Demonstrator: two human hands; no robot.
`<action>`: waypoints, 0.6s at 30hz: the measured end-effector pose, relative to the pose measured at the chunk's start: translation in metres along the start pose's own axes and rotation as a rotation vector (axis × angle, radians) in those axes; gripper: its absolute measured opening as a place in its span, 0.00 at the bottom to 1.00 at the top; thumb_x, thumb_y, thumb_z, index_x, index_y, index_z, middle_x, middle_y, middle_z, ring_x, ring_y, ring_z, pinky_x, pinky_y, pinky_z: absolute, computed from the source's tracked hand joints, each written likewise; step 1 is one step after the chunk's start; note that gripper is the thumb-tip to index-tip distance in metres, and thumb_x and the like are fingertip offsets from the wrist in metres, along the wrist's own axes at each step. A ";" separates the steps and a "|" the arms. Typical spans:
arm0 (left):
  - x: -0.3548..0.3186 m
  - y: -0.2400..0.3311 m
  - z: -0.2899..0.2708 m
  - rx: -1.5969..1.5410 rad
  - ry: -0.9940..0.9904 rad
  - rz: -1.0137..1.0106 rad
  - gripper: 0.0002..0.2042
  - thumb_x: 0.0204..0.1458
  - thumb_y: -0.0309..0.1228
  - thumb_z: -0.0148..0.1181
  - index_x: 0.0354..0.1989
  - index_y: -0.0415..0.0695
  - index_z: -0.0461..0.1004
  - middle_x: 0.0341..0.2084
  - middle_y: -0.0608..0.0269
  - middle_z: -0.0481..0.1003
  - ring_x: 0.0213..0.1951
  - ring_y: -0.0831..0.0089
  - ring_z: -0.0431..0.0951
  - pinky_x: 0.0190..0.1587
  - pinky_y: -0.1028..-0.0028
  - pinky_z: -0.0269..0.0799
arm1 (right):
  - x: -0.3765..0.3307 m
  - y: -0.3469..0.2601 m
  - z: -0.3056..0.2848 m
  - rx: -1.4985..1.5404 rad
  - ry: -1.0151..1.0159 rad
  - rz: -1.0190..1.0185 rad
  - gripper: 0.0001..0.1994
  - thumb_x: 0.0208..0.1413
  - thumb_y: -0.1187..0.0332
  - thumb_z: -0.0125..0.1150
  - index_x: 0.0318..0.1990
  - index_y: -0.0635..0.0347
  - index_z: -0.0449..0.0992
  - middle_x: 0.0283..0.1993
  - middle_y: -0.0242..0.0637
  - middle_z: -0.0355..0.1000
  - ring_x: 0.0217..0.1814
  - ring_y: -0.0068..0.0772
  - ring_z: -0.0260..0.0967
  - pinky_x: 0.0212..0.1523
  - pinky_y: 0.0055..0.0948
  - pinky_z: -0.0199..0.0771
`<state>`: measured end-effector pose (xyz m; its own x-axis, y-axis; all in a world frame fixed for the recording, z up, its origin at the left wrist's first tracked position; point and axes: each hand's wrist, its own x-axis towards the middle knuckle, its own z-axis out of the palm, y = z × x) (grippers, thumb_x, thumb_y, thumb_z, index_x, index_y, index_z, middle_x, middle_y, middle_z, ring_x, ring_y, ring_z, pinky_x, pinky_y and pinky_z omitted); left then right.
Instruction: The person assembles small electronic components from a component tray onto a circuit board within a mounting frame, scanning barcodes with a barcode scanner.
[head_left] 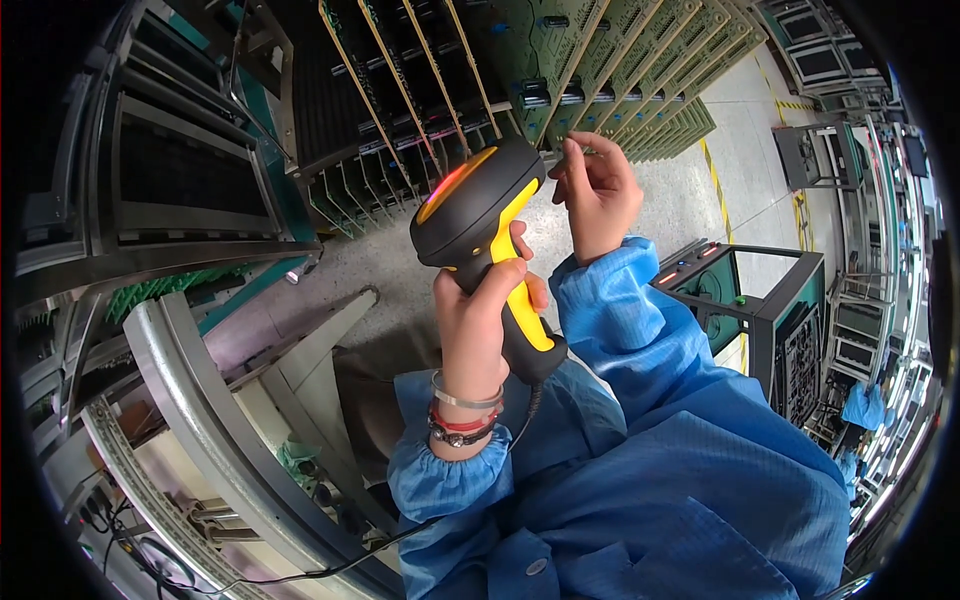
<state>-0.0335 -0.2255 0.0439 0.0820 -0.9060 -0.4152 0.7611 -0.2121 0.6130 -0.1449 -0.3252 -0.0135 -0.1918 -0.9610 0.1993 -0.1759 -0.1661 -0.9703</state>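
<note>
Raised closest to the lens, a chunky handheld scanner (487,228) sits in the left hand (472,312); its black and yellow head leans up and away from that hand, and a red-orange glow shows along the front edge. Black rubbery grip and yellow flank look whole and clean; a dark cable (528,412) leaves the butt of the handle, just below the left hand. Of the hands, the left is wrapped firmly round the handle, thumb across the near side, fingertips showing past the far side; the right (607,203), beyond and to the right of it, has its fingers bent loosely inward, close by the green circuit boards (655,55); whether it pinches a board edge or merely hangs beside it, I cannot tell.

Ahead of both hands the boards stand in spaced rows, some seen edge-on past the scanner head; as I judge it, the work is partway along, with the scanner lit and lifted toward the boards; nothing marks which boards are finished, so how many are left cannot be told; the scanner, for its part, has not been put down.
</note>
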 end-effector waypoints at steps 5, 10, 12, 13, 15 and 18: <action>0.001 0.002 0.000 0.048 0.017 -0.005 0.16 0.46 0.26 0.49 0.45 0.39 0.67 0.31 0.62 0.68 0.20 0.74 0.70 0.23 0.78 0.65 | 0.002 0.004 0.001 -0.018 0.011 0.008 0.07 0.54 0.73 0.57 0.40 0.63 0.69 0.20 0.32 0.70 0.16 0.16 0.63 0.14 0.15 0.58; 0.003 0.005 0.005 -0.008 -0.044 -0.053 0.12 0.46 0.23 0.52 0.41 0.39 0.69 0.30 0.64 0.71 0.21 0.75 0.72 0.25 0.78 0.67 | 0.004 0.009 -0.002 0.042 0.006 0.103 0.09 0.54 0.73 0.56 0.41 0.62 0.66 0.18 0.31 0.69 0.15 0.16 0.61 0.13 0.16 0.57; 0.003 0.006 0.005 -0.002 -0.048 -0.048 0.12 0.46 0.23 0.52 0.41 0.39 0.69 0.30 0.64 0.71 0.21 0.75 0.72 0.24 0.77 0.67 | 0.004 0.009 -0.003 0.057 0.000 0.100 0.09 0.54 0.73 0.56 0.41 0.62 0.66 0.18 0.31 0.68 0.15 0.16 0.61 0.13 0.16 0.57; 0.003 0.006 0.005 0.003 -0.048 -0.043 0.12 0.46 0.23 0.52 0.41 0.38 0.69 0.29 0.64 0.71 0.21 0.75 0.72 0.24 0.77 0.67 | 0.003 0.008 -0.004 0.072 -0.010 0.099 0.08 0.54 0.73 0.56 0.41 0.61 0.66 0.17 0.31 0.68 0.15 0.16 0.61 0.13 0.16 0.57; 0.003 0.006 0.006 0.012 -0.053 -0.045 0.11 0.46 0.22 0.52 0.40 0.37 0.69 0.28 0.64 0.70 0.20 0.75 0.72 0.24 0.77 0.67 | 0.003 0.010 -0.005 0.065 -0.009 0.092 0.08 0.54 0.73 0.55 0.41 0.62 0.66 0.17 0.30 0.68 0.15 0.16 0.61 0.13 0.16 0.57; 0.003 0.006 0.009 0.030 -0.061 -0.048 0.11 0.46 0.22 0.52 0.40 0.36 0.69 0.27 0.64 0.70 0.20 0.75 0.72 0.24 0.77 0.67 | 0.001 0.004 -0.006 0.049 -0.009 0.089 0.08 0.55 0.73 0.54 0.42 0.62 0.66 0.17 0.30 0.67 0.14 0.16 0.61 0.13 0.16 0.57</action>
<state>-0.0342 -0.2328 0.0520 0.0063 -0.9150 -0.4033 0.7432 -0.2656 0.6141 -0.1511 -0.3254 -0.0167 -0.1963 -0.9743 0.1107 -0.1109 -0.0901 -0.9897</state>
